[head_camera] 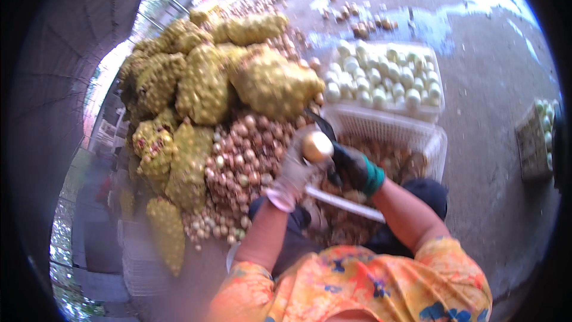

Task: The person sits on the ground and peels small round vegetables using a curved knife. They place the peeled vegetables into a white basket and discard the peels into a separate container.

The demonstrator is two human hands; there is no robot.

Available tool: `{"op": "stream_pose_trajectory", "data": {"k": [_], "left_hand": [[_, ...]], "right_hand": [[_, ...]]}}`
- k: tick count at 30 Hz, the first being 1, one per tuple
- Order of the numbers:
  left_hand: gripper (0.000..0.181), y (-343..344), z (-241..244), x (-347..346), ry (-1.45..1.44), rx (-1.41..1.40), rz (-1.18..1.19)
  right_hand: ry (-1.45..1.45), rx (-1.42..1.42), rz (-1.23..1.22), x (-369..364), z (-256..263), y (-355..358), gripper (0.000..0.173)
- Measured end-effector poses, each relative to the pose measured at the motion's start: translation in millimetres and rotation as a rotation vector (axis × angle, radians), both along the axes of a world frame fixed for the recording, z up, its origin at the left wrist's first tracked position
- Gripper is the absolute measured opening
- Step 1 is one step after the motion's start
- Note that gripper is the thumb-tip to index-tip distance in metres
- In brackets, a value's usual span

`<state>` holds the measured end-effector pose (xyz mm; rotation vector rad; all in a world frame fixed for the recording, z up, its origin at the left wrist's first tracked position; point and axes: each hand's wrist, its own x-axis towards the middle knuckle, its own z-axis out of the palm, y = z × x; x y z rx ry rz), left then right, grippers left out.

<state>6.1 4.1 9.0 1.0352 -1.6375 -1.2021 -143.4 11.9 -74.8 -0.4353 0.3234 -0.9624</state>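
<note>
My left hand (289, 172), in a pale glove with a pinkish cuff, holds a peeled-looking yellowish onion (317, 146). Against the onion's right side is my right hand (355, 167), in a dark glove with a green cuff. A long dark shape (322, 124) rises beside the onion; blur hides whether it is a tool in that hand. Beneath both hands stands a white plastic crate (380, 118) with onion skins (366, 143) inside. To the left spreads a heap of unpeeled onions (250, 152).
Full yellow mesh sacks (277, 82) are piled at the left. Beyond the near crate, another crate (440, 85) holds peeled white onions (380, 76). A further crate (532, 147) stands far right. Loose onions (362, 29) lie on the wet concrete floor (482, 76).
</note>
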Motion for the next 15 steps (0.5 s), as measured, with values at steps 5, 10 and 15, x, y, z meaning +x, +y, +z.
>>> {"op": "stream_pose_trajectory", "data": {"k": [5, 10, 15], "left_hand": [[0.082, 1, -3, -2, -0.076, 0.267, -0.079], [0.077, -2, -9, -9, 0.074, 0.411, -0.04], [0.053, 5, -2, -27, 0.126, 0.265, 0.17]], "right_hand": [[0.011, 0.031, -0.167, -17, 21, 0, 0.032], [0.204, -0.09, -0.418, -14, 29, 5, 0.035], [0.369, -0.249, -0.42, -25, 14, -1, 0.041]]}}
